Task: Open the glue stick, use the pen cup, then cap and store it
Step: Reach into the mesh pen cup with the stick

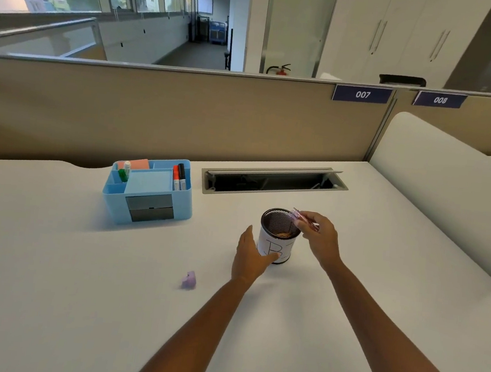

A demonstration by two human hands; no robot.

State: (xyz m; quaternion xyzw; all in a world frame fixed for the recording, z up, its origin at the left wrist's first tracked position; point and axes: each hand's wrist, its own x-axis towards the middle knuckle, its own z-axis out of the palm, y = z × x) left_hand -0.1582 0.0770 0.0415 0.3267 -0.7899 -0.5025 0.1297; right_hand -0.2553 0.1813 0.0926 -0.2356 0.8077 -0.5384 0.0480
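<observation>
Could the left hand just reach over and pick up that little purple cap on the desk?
Probably yes. The cap lies alone on bare desk beside the left hand, which only steadies the cup.

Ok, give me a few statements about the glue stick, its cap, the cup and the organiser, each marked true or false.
1. The right hand holds the glue stick at the rim of the pen cup. True.
2. The purple cap is on the glue stick. False: it lies on the desk, left of the left hand.
3. The left hand rests against the pen cup's side. True.
4. The pen cup lies tipped over. False: it stands upright.
5. The blue organiser stands right of the pen cup. False: it stands to the left.
</observation>
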